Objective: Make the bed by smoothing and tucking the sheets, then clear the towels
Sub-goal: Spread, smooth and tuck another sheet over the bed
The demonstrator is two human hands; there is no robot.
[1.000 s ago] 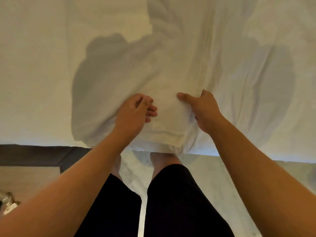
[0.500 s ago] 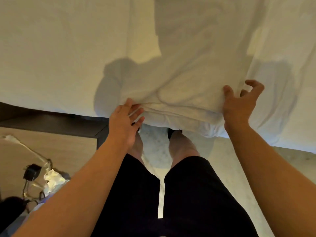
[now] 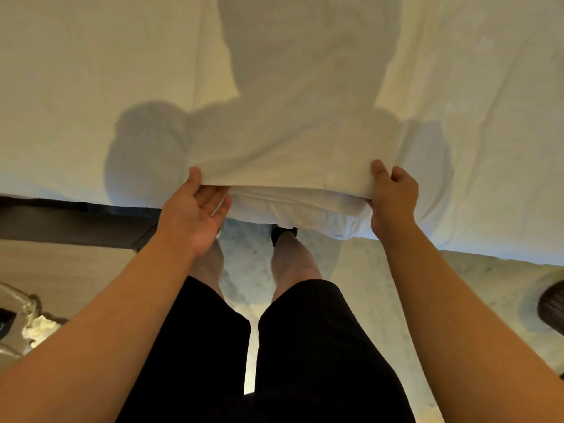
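Observation:
A white sheet point(image 3: 290, 141) covers the bed and hangs over its near edge right in front of me. My left hand point(image 3: 195, 215) is palm up under the lifted fold of the sheet, thumb on top of the cloth and fingers slipping beneath it. My right hand point(image 3: 392, 196) pinches the same fold at its right end, thumb above and fingers curled below. Between the two hands a folded layer of sheet point(image 3: 293, 206) bulges out under the top layer. No towels are in view.
The dark bed frame point(image 3: 70, 221) shows at the left below the sheet, above a wooden floor point(image 3: 61, 264). My legs in black shorts stand on pale marbled floor point(image 3: 381, 285). Cables and crumpled white tissue point(image 3: 36, 326) lie at the lower left. A dark round object point(image 3: 552, 306) sits at the right edge.
My hands have moved apart along the edge. The right hand, open half a second ago, has closed on the fold; the left has turned palm up under the sheet.

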